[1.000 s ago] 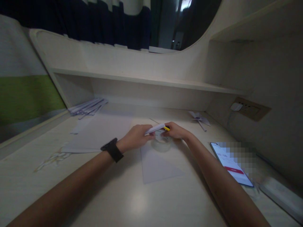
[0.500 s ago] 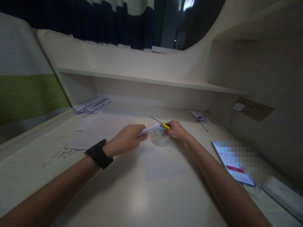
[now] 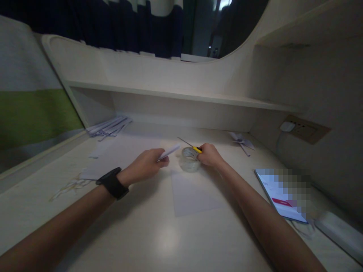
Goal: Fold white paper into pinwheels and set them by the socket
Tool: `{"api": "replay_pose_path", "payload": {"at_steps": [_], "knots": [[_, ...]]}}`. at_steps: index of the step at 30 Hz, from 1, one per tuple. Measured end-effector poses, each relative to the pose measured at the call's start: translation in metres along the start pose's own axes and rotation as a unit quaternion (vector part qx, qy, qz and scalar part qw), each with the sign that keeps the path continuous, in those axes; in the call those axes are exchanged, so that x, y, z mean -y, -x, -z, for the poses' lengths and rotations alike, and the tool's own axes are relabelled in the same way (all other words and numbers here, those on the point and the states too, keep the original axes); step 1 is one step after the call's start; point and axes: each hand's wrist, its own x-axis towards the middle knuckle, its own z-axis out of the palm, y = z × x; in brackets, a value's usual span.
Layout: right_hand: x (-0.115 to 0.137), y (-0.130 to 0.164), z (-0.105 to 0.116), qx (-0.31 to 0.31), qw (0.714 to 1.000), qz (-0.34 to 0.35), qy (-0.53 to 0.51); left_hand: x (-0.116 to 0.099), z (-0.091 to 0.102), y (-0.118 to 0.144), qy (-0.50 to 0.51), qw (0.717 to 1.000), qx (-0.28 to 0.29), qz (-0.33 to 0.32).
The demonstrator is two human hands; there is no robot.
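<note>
A single view is given, taken from the head, faced forward and tipped down over the desk [image 3: 136, 241]. The forearms [image 3: 70, 223] are cut off low in the frame; the left hand [image 3: 143, 166] and right hand [image 3: 211, 155] are seen from above, fairly close, near the middle. Beyond, the shelf [image 3: 181, 96] is faced, with the curtain [image 3: 127, 30] caught at the top.

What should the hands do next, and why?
Perhaps the right hand should set down the yellow tool: its thin end sticks out leftward, the left hand is holding paper, and a free right hand could grasp the tape beside it.
</note>
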Motion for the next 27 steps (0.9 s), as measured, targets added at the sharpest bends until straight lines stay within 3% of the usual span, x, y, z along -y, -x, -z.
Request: {"api": "replay_pose_path", "payload": {"at_steps": [5, 11, 18, 27], "knots": [[0.003, 0.001, -0.002, -0.021, 0.999, -0.048, 0.004, -0.002, 0.001, 0.005, -0.01, 1.0, -0.001, 0.0], [0.006, -0.002, 0.008, 0.001, 0.996, -0.091, -0.008, -0.007, -0.001, 0.02, -0.044, 0.996, -0.079, 0.008], [0.004, 0.0, 0.023, 0.037, 0.99, -0.104, -0.084, -0.003, 0.01, 0.029, 0.044, 0.994, -0.086, 0.044], [0.001, 0.0, 0.028, 0.004, 0.979, -0.155, -0.13, -0.013, -0.001, 0.035, 0.151, 0.977, -0.075, 0.126]]}}
